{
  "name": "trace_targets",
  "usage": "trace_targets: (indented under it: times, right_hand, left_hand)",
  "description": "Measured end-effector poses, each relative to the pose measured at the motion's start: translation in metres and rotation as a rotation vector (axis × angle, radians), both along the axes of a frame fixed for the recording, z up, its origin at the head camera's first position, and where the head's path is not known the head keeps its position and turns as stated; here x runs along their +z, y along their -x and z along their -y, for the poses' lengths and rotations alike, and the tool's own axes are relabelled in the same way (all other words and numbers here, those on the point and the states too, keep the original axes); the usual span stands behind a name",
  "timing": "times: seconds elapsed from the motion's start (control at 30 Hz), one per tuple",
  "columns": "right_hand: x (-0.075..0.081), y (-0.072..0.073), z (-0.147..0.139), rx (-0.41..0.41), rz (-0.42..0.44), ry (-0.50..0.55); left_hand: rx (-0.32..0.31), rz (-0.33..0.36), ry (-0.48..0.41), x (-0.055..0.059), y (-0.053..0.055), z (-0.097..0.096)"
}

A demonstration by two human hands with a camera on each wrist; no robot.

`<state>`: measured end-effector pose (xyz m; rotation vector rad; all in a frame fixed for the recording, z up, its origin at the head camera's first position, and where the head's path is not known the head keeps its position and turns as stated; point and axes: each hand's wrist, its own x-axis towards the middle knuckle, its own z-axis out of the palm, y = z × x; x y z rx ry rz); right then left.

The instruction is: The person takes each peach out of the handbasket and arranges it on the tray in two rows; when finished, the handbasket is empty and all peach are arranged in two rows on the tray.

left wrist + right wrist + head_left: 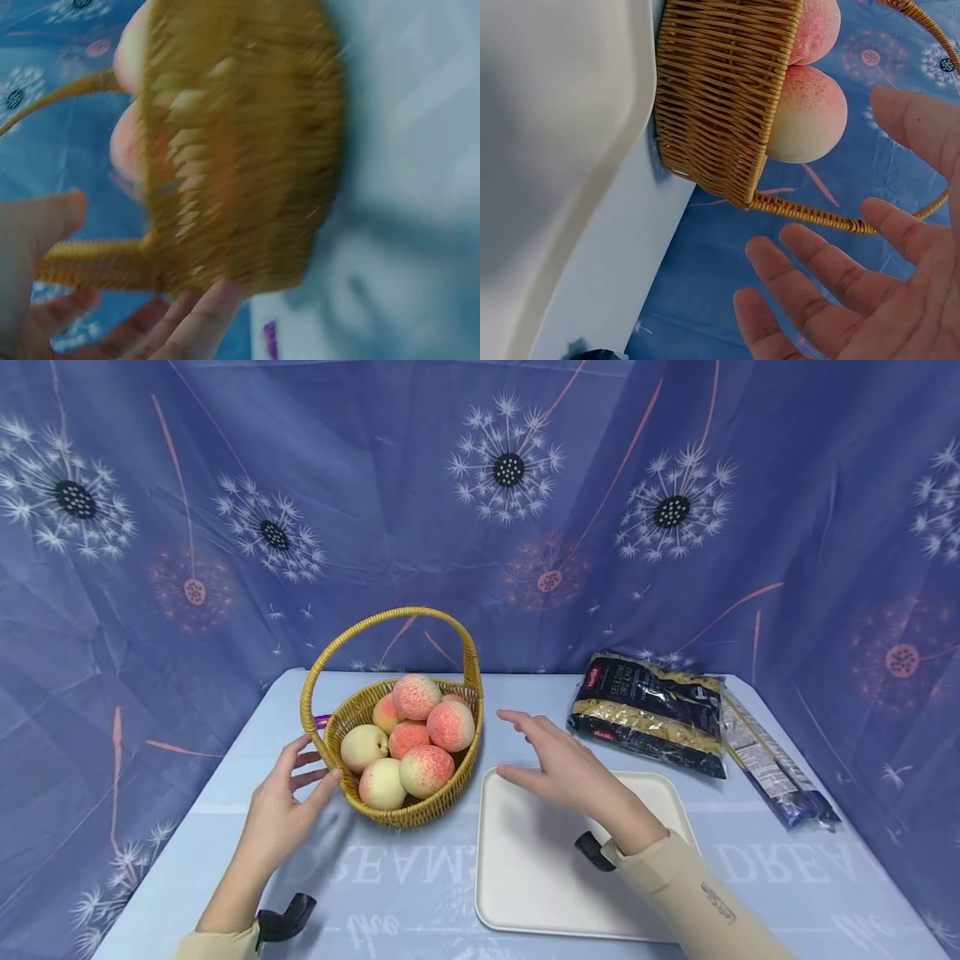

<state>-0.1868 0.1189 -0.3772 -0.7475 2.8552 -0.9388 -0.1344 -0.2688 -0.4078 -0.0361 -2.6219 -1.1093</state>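
Note:
A yellow-brown wicker basket with a tall arched handle stands at the left of the table, filled with several peaches, some red-speckled, some pale. At its left side is my left hand, thumb and fingers spread about the handle's base; in the left wrist view the fingertips lie along the weave. My right hand hovers over the white tray, right of the basket. Its fingers are spread and extended, with nothing in the palm, as the right wrist view shows.
Behind the tray at the right lies a dark pasta bag. A long narrow packet rests beside it near the table's right edge. A small purple thing shows behind the basket. The patterned blue cloth hangs along the back.

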Motion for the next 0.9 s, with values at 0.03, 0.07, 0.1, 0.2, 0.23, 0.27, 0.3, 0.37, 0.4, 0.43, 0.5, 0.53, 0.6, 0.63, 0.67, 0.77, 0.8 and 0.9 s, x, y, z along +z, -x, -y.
trace_targets:
  times: [0.03,0.07,0.1,0.2,0.23,0.27,0.3,0.37,0.4,0.43,0.5,0.53,0.6,0.63,0.67,0.77,0.8,0.9]
  right_hand:
    - [0.000,0.001,0.001,0.002,0.004,0.001]
    - [-0.001,0.001,0.001,0.004,0.008,0.000]
    - [-0.001,0.002,0.002,0.006,0.010,-0.001]
    - [-0.001,0.005,0.004,0.013,0.014,-0.002]
    - [-0.001,0.006,0.005,0.012,0.013,-0.004]
    - [-0.001,0.007,0.006,0.012,0.011,-0.006]
    - [-0.001,0.009,0.007,0.010,0.011,-0.006]
    - [-0.002,0.011,0.008,0.009,0.009,-0.007]
    - [-0.002,0.013,0.008,0.010,0.009,-0.007]
    - [-0.002,0.014,0.010,0.012,0.011,-0.005]
    - [-0.001,0.017,0.012,0.018,0.017,-0.001]
    - [-0.001,0.019,0.014,0.023,0.021,0.001]
    - [0.001,0.024,0.017,0.031,0.032,0.009]
    - [0.001,0.027,0.018,0.036,0.036,0.014]
    - [0.002,0.030,0.019,0.041,0.039,0.018]
    - [0.004,0.040,0.023,0.066,0.064,0.045]
    - [0.005,0.044,0.023,0.079,0.070,0.054]
    - [0.006,0.056,0.027,0.114,0.102,0.084]
  left_hand:
    - [0.007,0.019,-0.013,-0.005,-0.003,-0.003]
    - [0.014,0.042,-0.028,-0.009,-0.007,-0.006]
    - [0.024,0.061,-0.045,-0.012,-0.010,-0.010]
    - [0.054,0.104,-0.114,-0.022,-0.020,-0.021]
    - [0.063,0.107,-0.132,-0.024,-0.022,-0.025]
    - [0.071,0.104,-0.148,-0.026,-0.024,-0.029]
    - [0.077,0.095,-0.161,-0.028,-0.026,-0.032]
    - [0.093,0.068,-0.171,-0.031,-0.029,-0.038]
    - [0.105,0.050,-0.174,-0.032,-0.030,-0.040]
    - [0.118,0.030,-0.173,-0.033,-0.031,-0.042]
    - [0.146,-0.009,-0.162,-0.035,-0.032,-0.045]
    - [0.160,-0.025,-0.162,-0.035,-0.033,-0.046]
    - [0.184,-0.050,-0.166,-0.036,-0.034,-0.047]
    - [0.194,-0.057,-0.164,-0.037,-0.034,-0.047]
    - [0.202,-0.061,-0.164,-0.037,-0.034,-0.047]
    - [0.209,-0.053,-0.173,-0.036,-0.033,-0.047]
    - [0.209,-0.047,-0.174,-0.035,-0.032,-0.047]
    - [0.196,-0.017,-0.186,-0.033,-0.030,-0.046]
